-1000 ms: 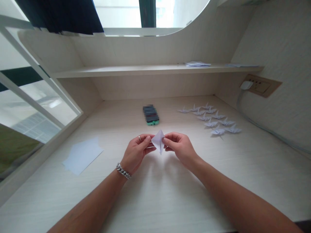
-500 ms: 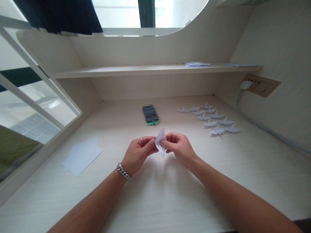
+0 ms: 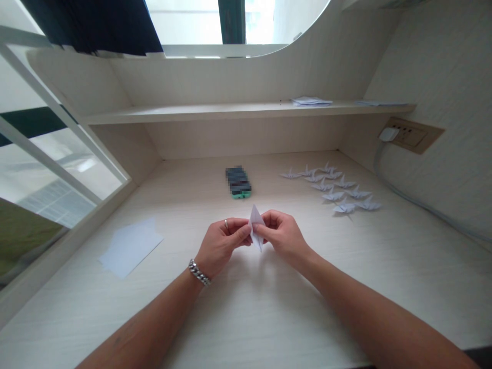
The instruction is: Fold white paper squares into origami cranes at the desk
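A small folded piece of white paper [image 3: 255,218], narrow and pointed at top and bottom, is held up over the desk between my two hands. My left hand [image 3: 226,238], with a ring and a chain bracelet, pinches its left edge between thumb and fingers. From the other side my right hand [image 3: 282,231] grips it, the thumb lying across the paper's face. My curled fingers hide part of the folds behind it. Several white paper cranes [image 3: 333,196] stand in rows on the desk, beyond my right hand and to its right.
Flat white paper sheets [image 3: 130,246] lie on the desk at the left. A pixelated dark object with a green end [image 3: 238,182] lies ahead of my hands. Folded papers [image 3: 311,101] rest on the shelf [image 3: 215,114]. A cable [image 3: 415,202] runs from the wall socket [image 3: 417,135].
The folded paper has turned and looks narrower, its lower tip slightly further right. My left hand has shifted a little to the right; both hands keep hold.
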A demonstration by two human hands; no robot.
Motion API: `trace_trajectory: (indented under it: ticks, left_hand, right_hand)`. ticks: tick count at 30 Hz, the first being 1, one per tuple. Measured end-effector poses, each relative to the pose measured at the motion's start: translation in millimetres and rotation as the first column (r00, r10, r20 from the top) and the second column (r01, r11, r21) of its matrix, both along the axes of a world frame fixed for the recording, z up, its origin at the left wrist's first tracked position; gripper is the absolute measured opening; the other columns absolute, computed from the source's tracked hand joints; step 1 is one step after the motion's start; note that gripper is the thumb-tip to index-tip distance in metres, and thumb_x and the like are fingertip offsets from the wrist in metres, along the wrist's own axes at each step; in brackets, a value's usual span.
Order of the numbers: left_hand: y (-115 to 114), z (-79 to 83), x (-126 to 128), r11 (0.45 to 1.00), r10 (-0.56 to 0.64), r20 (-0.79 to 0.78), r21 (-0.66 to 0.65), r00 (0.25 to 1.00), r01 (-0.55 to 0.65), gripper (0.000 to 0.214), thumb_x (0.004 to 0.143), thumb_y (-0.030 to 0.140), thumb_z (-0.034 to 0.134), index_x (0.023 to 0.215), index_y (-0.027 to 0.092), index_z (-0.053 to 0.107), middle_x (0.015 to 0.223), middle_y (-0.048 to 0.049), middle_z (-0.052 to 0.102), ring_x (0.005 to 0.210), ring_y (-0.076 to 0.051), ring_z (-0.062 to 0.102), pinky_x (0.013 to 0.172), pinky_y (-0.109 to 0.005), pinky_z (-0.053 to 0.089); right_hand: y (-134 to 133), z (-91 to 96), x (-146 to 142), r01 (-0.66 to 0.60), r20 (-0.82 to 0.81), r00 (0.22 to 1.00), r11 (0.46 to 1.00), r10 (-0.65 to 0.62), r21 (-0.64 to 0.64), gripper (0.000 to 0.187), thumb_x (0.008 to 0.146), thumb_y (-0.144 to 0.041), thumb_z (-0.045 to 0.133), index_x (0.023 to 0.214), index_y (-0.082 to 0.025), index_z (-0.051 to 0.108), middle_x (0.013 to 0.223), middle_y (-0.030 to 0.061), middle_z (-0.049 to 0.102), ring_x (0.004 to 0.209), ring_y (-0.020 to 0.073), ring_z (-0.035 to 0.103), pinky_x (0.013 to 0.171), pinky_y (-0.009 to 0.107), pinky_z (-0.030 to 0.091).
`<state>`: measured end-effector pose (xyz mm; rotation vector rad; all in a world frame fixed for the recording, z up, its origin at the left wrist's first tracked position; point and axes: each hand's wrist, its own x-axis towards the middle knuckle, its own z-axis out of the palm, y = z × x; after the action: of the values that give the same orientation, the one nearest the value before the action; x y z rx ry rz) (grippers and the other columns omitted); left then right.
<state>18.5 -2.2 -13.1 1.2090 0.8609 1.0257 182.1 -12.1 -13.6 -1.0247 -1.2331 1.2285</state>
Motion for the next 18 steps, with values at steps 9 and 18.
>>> trace_trajectory:
  ticks: [9, 18]
  left_hand:
    - [0.9, 3.3, 0.1, 0.994, 0.102, -0.03, -0.025, 0.994, -0.103, 0.029, 0.072, 0.032, 0.078, 0.087, 0.009, 0.071, 0.067, -0.0046, 0.07, 0.061, -0.012, 0.062, 0.062, -0.025, 0.053]
    - [-3.0, 7.4, 3.9, 0.985, 0.174, -0.158, 0.048, 0.972, -0.169, 0.025, 0.073, 0.032, 0.076, 0.081, 0.009, 0.069, 0.061, -0.002, 0.067, 0.056, -0.01, 0.06, 0.055, -0.021, 0.05]
  right_hand:
    - [1.4, -2.2, 2.6, -0.093, -0.04, 0.995, 0.995, 0.091, -0.026, 0.031, 0.08, -0.043, 0.065, 0.082, -0.013, 0.073, 0.065, 0.0032, 0.065, 0.058, 0.0132, 0.058, 0.057, 0.027, 0.049]
    - [-0.7, -2.0, 1.6, -0.082, 0.092, 0.993, 0.996, 0.078, 0.045, 0.03, 0.084, -0.039, 0.062, 0.083, -0.012, 0.075, 0.06, 0.0024, 0.062, 0.055, 0.0117, 0.055, 0.054, 0.024, 0.047]
